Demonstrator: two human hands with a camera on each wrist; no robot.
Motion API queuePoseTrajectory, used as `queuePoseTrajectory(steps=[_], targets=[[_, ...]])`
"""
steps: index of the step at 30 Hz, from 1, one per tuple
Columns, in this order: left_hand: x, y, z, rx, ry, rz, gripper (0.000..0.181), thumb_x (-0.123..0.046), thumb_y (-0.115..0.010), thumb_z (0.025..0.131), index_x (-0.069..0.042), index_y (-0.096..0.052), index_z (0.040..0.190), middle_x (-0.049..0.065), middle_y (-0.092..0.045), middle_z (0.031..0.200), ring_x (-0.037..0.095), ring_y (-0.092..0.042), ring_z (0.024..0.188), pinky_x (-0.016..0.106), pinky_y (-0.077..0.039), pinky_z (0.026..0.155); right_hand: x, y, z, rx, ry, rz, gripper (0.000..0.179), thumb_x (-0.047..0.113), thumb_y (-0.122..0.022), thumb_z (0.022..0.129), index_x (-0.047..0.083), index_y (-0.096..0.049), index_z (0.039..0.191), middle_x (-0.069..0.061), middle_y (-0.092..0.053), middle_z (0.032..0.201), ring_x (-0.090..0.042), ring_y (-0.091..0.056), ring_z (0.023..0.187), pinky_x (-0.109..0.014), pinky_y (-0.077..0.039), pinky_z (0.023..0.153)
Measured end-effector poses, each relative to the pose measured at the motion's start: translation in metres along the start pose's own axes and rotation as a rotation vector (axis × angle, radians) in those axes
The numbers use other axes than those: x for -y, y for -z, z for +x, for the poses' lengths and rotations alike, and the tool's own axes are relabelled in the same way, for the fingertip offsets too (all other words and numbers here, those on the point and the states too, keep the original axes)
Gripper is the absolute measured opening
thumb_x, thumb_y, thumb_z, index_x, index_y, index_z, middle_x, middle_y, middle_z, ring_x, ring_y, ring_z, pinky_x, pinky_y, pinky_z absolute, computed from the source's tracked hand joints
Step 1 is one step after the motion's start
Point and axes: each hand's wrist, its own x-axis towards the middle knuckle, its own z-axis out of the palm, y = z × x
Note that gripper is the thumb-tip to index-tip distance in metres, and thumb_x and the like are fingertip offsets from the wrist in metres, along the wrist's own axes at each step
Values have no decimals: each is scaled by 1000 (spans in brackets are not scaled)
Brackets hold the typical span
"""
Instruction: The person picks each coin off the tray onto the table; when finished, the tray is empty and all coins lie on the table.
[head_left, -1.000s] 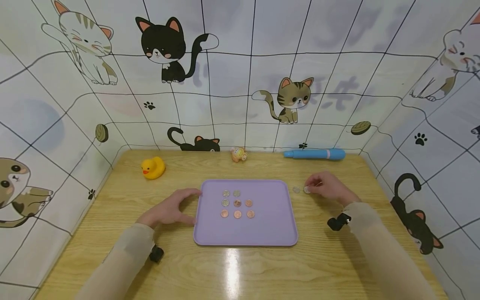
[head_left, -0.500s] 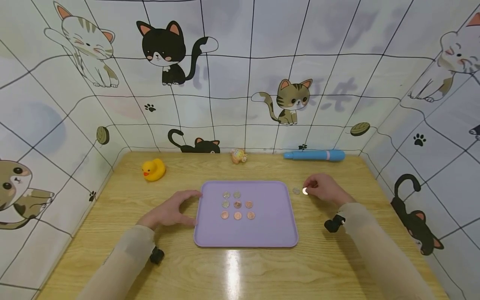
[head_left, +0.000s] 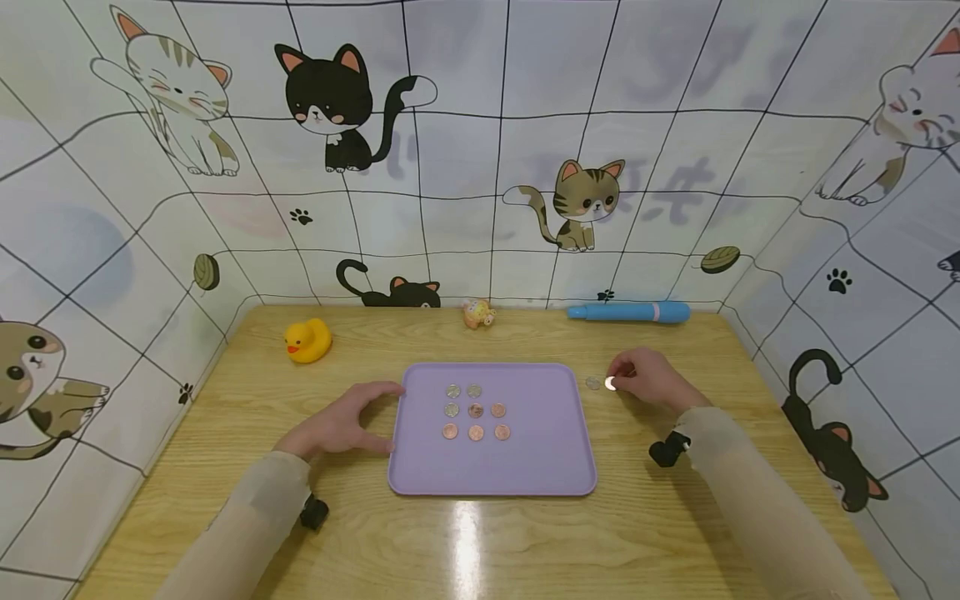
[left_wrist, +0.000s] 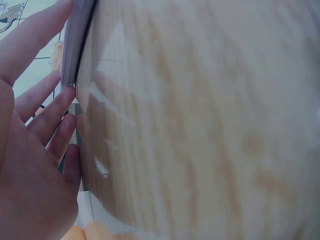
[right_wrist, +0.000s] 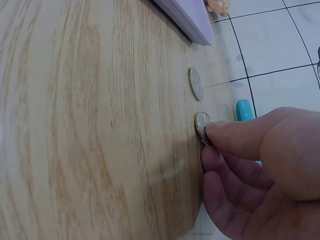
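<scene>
My right hand [head_left: 651, 380] is to the right of the lilac tray, with a silver coin [right_wrist: 201, 124] pinched at its edge between thumb and fingers, low over the wood. In the head view this coin catches the light. Another silver coin [right_wrist: 195, 84] lies flat between it and the tray. My left hand [head_left: 337, 421] spreads its thumb and fingers along the left side of the tray [head_left: 532, 467], fingertips right at the rim. On the tray sit silver coins [head_left: 452, 410] at the upper left and several copper coins [head_left: 476, 432] in rough rows.
Along the back of the wooden table [head_left: 345, 550] stand a yellow rubber duck [head_left: 308, 341], a small pastel figurine [head_left: 477, 313] and a blue pen-shaped item [head_left: 628, 312]. Cat-printed sheeting [head_left: 457, 150] walls in the back and both sides.
My right hand has shifted slightly left, and the coin in its fingers has tilted so that it now shines brightly. My left hand and the tray have stayed in place.
</scene>
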Motion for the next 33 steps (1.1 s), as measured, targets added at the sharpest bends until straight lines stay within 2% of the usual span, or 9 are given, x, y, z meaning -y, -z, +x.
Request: queuePoseTrajectory(steps=[12,20,23,27,33], targets=[[2,0,0,1,6,7,90,-34,-95,78,-14,-51,153,14,-41,164,40,-31,152,67,-19,125,1,-4,1,-34,47,-33,4,9,-75,96,7,-74,93,-2,-72,88,-16,-60,80,-32,-51,73],[2,0,-1,-1,6,14,90,-36,-94,78,-15,-51,154,13,-41,164,40,-31,152,67,-19,124,8,-3,-1,-56,-15,-16,8,11,-67,101,5,-72,104,-6,-71,95,-21,-61,86,-34,-52,75],[3,0,-1,-2,7,23,90,-36,-94,78,-16,-51,154,13,-41,164,40,-31,152,67,-19,124,19,-6,1,-84,-10,7,12,13,-66,102,5,-70,110,-6,-68,97,-22,-60,87,-35,-51,74],[3,0,-1,-3,10,21,90,-36,-94,78,-16,-51,154,13,-41,164,40,-31,152,67,-19,125,43,-12,6,-89,54,41,14,14,-66,102,5,-71,111,-4,-67,94,-20,-57,83,-34,-50,71],[2,-1,-1,-6,7,23,90,-36,-94,78,-16,-51,154,12,-41,164,40,-31,152,67,-19,124,77,-21,18,-35,166,36,10,10,-68,100,5,-73,106,0,-66,86,-17,-55,77,-32,-49,68]])
